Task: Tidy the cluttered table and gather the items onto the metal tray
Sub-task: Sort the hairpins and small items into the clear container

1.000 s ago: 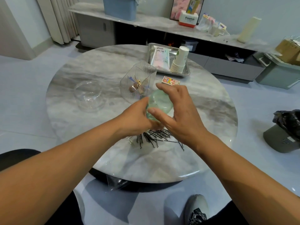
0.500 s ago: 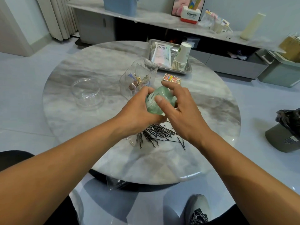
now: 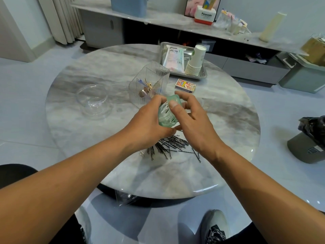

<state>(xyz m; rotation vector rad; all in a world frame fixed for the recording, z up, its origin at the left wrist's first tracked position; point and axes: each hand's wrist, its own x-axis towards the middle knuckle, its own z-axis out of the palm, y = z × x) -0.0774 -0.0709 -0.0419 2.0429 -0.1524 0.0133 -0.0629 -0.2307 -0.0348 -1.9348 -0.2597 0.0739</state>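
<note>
Two hands meet over the middle of the round marble table [image 3: 109, 71], both wrapped about a small green translucent container [image 3: 166, 115] held tilted above the tabletop. The left hand [image 3: 149, 124] cups it from the side with curled fingers; the right hand [image 3: 191, 120] pinches its top end, thumb [image 3: 175, 107] pressed on the near face. Pale wiry things show through its wall. Just below the hands lies a scatter of black hairpins [image 3: 169, 145]. Beyond them stands a ribbed clear box [image 3: 149, 81] with small trinkets inside, a matchbox [image 3: 185, 85] beside it, and a clear round bowl [image 3: 93, 99] well to the left. The metal tray [image 3: 204, 74] sits at the far edge, carrying a packet [image 3: 174, 59] and a stack of paper cups [image 3: 196, 60].
</note>
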